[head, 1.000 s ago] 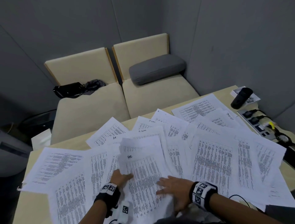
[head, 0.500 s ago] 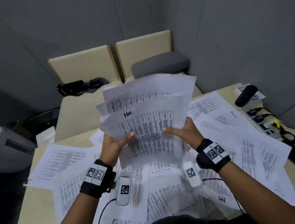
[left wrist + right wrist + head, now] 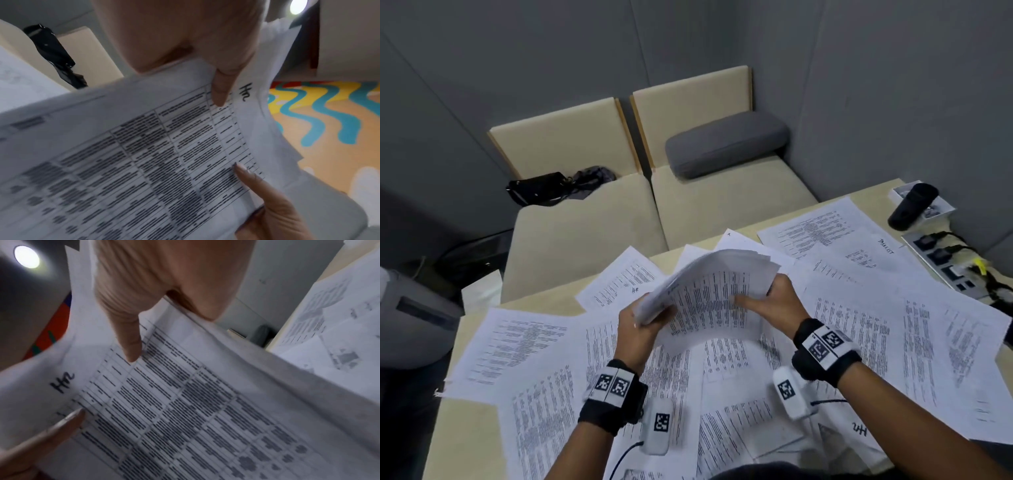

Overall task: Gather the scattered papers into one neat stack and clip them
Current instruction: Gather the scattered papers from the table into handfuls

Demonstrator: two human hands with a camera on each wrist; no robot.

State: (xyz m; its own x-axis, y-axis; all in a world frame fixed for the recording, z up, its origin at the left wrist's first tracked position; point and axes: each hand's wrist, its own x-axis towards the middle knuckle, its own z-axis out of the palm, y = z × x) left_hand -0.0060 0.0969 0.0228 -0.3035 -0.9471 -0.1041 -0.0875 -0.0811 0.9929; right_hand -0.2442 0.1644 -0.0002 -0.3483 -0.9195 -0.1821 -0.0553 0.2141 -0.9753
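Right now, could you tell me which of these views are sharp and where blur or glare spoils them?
Head view: evenly lit, fairly sharp, wide-angle bending at the edges; the held sheaf reads clearly. Left wrist view: printed rows smear toward the lower left, a ceiling light flares. Right wrist view: similar smear lower right, a lamp glares.

office meeting booth — grey padded walls [image 3: 893, 102], cushioned bench [image 3: 654, 205], table [image 3: 469, 445]

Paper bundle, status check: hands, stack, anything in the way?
Left hand and right hand both grip the paper bundle, lifted off the table. Loose sheets still scattered. No clip visible. Nothing in the way.
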